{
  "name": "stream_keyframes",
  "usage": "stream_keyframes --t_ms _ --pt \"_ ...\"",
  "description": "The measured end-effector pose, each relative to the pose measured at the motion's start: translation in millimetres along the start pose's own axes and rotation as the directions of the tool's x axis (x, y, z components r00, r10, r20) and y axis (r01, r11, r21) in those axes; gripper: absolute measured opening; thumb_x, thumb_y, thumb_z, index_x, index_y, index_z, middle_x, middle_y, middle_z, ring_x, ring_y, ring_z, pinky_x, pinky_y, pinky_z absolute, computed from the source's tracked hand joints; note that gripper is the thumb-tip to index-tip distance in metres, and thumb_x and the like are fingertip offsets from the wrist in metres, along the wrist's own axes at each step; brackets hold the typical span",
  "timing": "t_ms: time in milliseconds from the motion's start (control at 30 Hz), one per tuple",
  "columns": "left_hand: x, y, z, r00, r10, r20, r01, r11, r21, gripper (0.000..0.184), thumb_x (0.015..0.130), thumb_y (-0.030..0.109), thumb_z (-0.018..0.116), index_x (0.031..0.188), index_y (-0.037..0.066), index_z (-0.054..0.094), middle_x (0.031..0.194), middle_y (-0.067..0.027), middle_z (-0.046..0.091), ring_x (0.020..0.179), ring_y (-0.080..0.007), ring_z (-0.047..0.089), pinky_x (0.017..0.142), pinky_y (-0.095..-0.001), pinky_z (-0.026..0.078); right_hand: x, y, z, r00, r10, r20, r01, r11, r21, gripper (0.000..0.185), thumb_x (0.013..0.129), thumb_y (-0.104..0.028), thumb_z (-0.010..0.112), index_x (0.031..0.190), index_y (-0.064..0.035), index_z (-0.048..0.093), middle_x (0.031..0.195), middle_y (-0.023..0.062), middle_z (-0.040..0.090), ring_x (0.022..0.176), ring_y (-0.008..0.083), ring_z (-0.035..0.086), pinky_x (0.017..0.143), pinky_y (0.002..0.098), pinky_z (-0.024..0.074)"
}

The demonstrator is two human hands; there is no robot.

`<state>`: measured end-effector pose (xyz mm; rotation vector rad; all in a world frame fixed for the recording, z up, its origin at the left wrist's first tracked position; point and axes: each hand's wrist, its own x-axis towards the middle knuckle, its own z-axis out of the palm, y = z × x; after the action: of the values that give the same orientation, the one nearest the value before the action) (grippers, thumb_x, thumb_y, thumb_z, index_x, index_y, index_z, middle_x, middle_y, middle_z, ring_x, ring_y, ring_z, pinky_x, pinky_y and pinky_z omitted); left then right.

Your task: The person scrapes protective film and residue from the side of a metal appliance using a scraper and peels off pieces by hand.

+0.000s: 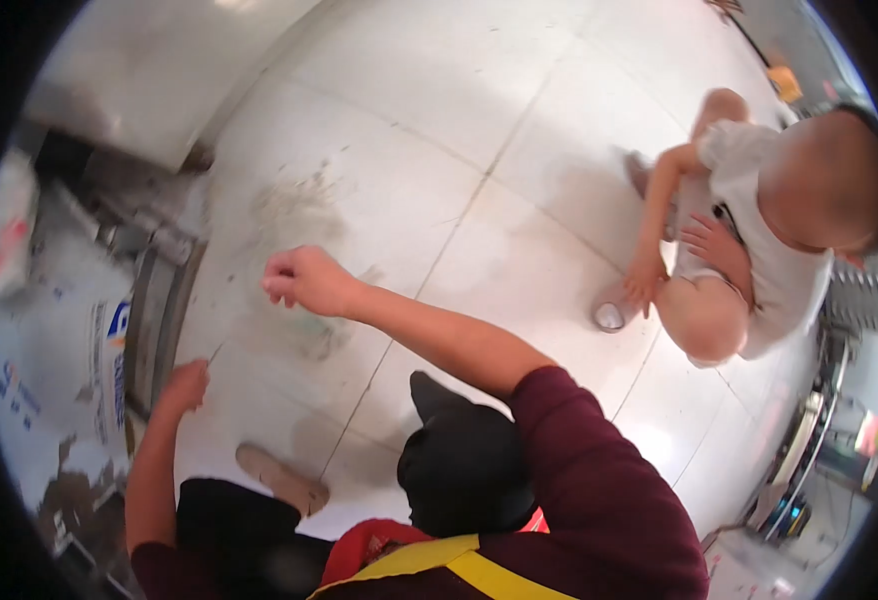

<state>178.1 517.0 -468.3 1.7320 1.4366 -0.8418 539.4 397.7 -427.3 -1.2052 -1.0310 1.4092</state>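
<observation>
My right hand (pixel 307 281) hangs over the tiled floor (pixel 499 240) with its fingers curled in. Whatever those fingers hold, if anything, cannot be made out. Below and around it, a greyish smear of scattered debris (pixel 304 205) lies on the tiles, with a faint greenish patch (pixel 311 330) just under the wrist. My left hand (pixel 188 386) is lower and to the left, near a grey metal ledge (pixel 154 325). Its fingers are bent closed, and their contents are hidden.
A child in white (pixel 784 235) squats at the right, one hand by a small round shiny object (pixel 609 317) on the floor. Printed white sacks (pixel 54 370) lie at the left. A pale cabinet (pixel 159 75) stands at upper left. Shelving (pixel 799 470) lines the right.
</observation>
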Motion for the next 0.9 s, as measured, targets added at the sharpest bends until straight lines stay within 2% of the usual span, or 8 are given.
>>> stream_keyframes --t_ms 200,467,567,600,733,800,833,900 --pt "9.2 31.7 -0.6 0.999 0.02 0.042 -0.019 1.0 -0.018 0.008 0.086 0.011 0.046 0.089 0.006 0.051 0.064 -0.0087 0.053 0.044 -0.0187 0.053 0.04 -0.0331 0.044 -46.9 6.5 -133.9 0.708 -0.01 -0.706 0.255 0.936 0.242 0.044 0.089 -0.02 0.056 0.124 0.0023 0.041 0.072 0.0113 0.062 0.053 0.0118 0.053 0.05 0.024 0.0445" --pt "21.3 36.2 -1.8 0.997 -0.067 0.041 0.066 0.998 0.021 0.015 0.087 0.013 0.048 0.097 0.004 0.055 0.064 -0.0096 0.054 0.043 -0.0182 0.054 0.036 -0.0322 0.043 -86.9 -47.7 -216.9 0.23 -0.118 -0.966 0.474 0.88 0.005 0.053 0.093 -0.028 0.049 0.132 0.0021 0.03 0.081 0.0132 0.061 0.06 0.0139 0.055 0.056 0.0261 0.0446" --pt "22.1 42.6 -5.0 0.993 -0.091 0.081 0.085 0.994 0.071 0.015 0.088 0.014 0.048 0.097 0.004 0.055 0.064 -0.0106 0.055 0.044 -0.0189 0.055 0.036 -0.0327 0.043 -48.9 -1.6 -173.2 0.871 -0.183 -0.456 0.247 0.966 0.082 0.038 0.089 -0.024 0.051 0.117 0.0004 0.047 0.085 0.0122 0.065 0.063 0.0163 0.06 0.06 0.028 0.0472" --pt "14.0 51.2 -3.7 0.994 -0.082 0.069 0.076 0.993 0.091 0.015 0.088 0.015 0.048 0.095 0.004 0.055 0.064 -0.0107 0.055 0.044 -0.0193 0.055 0.036 -0.0328 0.043 -41.3 -2.6 -140.8 0.957 -0.121 -0.262 0.079 0.983 -0.167 0.041 0.085 -0.016 0.057 0.121 0.0003 0.046 0.085 0.0132 0.066 0.062 0.0163 0.063 0.057 0.0291 0.0484" --pt "35.2 17.5 -6.3 0.975 -0.182 0.125 0.188 0.981 -0.043 0.014 0.089 0.017 0.048 0.092 0.004 0.055 0.061 -0.0112 0.054 0.045 -0.0208 0.057 0.037 -0.0333 0.043 -16.9 -34.1 -157.5 0.809 -0.235 -0.539 0.162 0.97 -0.18 0.058 0.085 -0.013 0.057 0.133 0.0016 0.028 0.084 0.0153 0.066 0.061 0.0171 0.063 0.055 0.0272 0.0477" --pt "24.4 15.7 -6.0 0.992 -0.071 0.1 0.068 0.997 0.037 0.015 0.09 0.018 0.048 0.094 0.005 0.055 0.059 -0.0122 0.054 0.046 -0.0223 0.057 0.038 -0.0346 0.044 -27.2 -89.8 -195.8 0.517 -0.263 -0.814 0.444 0.896 -0.008 0.05 0.09 -0.021 0.05 0.128 0.006 0.03 0.075 0.0109 0.06 0.057 0.0143 0.054 0.052 0.0252 0.0415" --pt "22.3 14.2 -7.2 0.993 -0.062 0.102 0.056 0.997 0.059 0.015 0.09 0.018 0.049 0.094 0.004 0.055 0.059 -0.0128 0.054 0.046 -0.023 0.057 0.038 -0.0349 0.045 -36.7 -113.4 -199.2 0.485 -0.139 -0.864 0.577 0.793 0.196 0.042 0.093 -0.026 0.044 0.119 0.0064 0.039 0.073 0.0091 0.058 0.055 0.0127 0.048 0.05 0.0252 0.0382" --pt "20.3 17.6 -10.1 0.993 -0.056 0.103 0.045 0.994 0.099 0.015 0.089 0.016 0.05 0.094 0.003 0.055 0.06 -0.0143 0.055 0.046 -0.0245 0.058 0.038 -0.0354 0.045 -17.7 -116.6 -179.0 0.653 -0.331 -0.681 0.553 0.822 0.132 0.029 0.087 -0.019 0.044 0.101 0.0045 0.053 0.067 0.0079 0.058 0.054 0.0127 0.047 0.051 0.0254 0.0392"
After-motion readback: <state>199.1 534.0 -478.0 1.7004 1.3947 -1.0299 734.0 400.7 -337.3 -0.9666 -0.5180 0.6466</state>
